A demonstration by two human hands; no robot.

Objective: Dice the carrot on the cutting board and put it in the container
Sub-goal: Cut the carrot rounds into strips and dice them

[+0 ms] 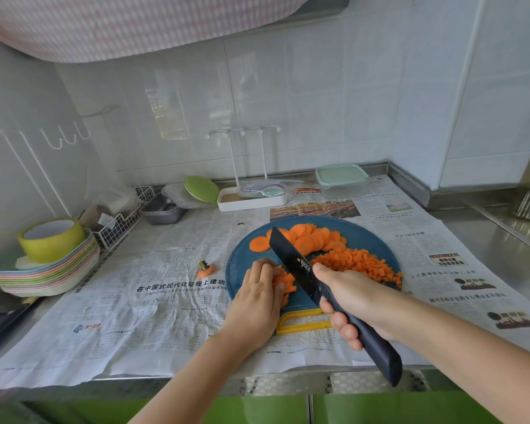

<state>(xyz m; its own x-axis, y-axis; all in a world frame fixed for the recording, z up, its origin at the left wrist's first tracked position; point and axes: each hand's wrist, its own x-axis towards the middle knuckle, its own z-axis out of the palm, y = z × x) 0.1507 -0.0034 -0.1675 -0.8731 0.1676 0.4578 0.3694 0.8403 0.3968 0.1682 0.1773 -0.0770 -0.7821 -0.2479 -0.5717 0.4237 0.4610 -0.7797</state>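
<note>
The knife (297, 264) is gripped by its handle in the right hand (354, 304), with the blade running forward and leftward from it. Just left of the blade, carrot strips (285, 283) are held on the cutting board (242, 261) under the left hand's (257, 298) curled fingers. The container (341, 179) stands well beyond.

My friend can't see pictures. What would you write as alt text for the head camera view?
A person's right hand grips a dark knife, cutting carrot strips that the left hand holds on a round blue cutting board. Diced carrot lies right of the blade, round slices behind it. A lidded container stands near the wall.
</note>
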